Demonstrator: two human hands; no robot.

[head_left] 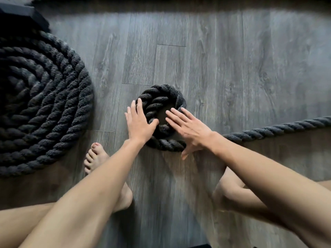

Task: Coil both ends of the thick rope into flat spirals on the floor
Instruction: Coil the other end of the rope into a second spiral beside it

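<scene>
A: Where does the rope (275, 130) lie relative to my hands?

B: Its free length runs in from the right edge across the grey plank floor (223, 59) and passes under my right wrist into the small coil (162, 113), which sits at the centre of the view. I count roughly two turns there, with a dark gap in the middle.

A: And my left hand (138, 125)?

B: It lies flat against the small coil's left side, fingers spread and extended, the thumb reaching over the near turn. The grip is apart; it presses on the rope and is not wrapped around it.

A: My right hand (190, 128)?

B: It rests palm down over the coil's right side, fingertips reaching toward the central gap, the thumb pointing down past the near edge onto the floor. Its grip is also apart, laid on the rope without clamping it.

A: What else is in the figure?

B: The large coil (41, 106), a flat spiral of many turns, lies at the left, well apart from the small one. My bare foot (95, 159) rests on the floor between the two, nearer to me.
</scene>
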